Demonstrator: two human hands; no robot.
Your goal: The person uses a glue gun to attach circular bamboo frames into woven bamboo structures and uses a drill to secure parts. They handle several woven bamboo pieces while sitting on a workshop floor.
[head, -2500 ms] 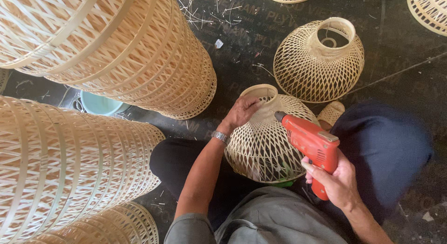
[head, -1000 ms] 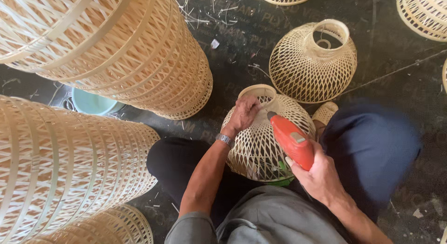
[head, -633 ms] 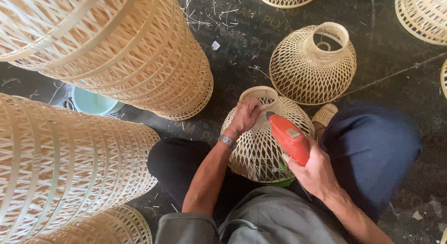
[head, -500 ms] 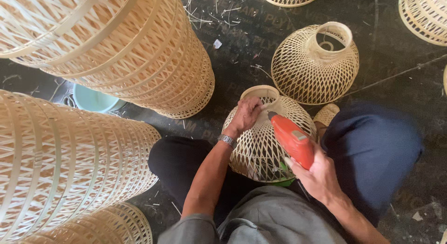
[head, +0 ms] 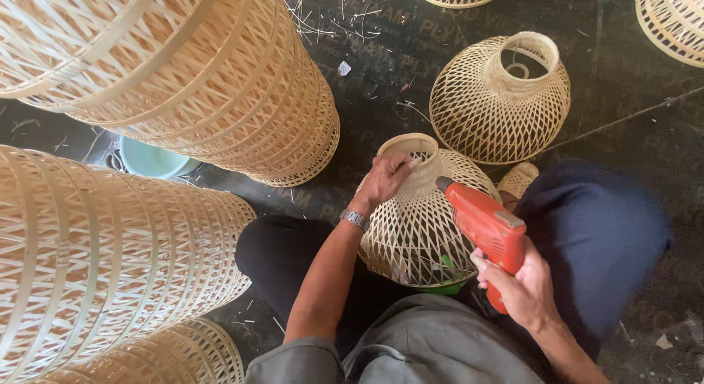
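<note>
Right hand (head: 522, 292) near, fingers wrapped around the orange drill (head: 485, 233). Left hand (head: 383, 180), fingers pinching the neck of the woven bamboo shade (head: 418, 222) in the lap. Best keep that neck braced, bit square to the rim. 1 finished shade (head: 499, 98) beyond; 2 stacks (head: 183, 83) left.

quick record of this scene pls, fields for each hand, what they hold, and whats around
left hand: grips the neck of a woven bamboo lampshade between the knees
right hand: holds an orange power drill, tip at the lampshade's neck
nearby: second lampshade on the dark floor
stacks: tall shade stacks at left
</note>
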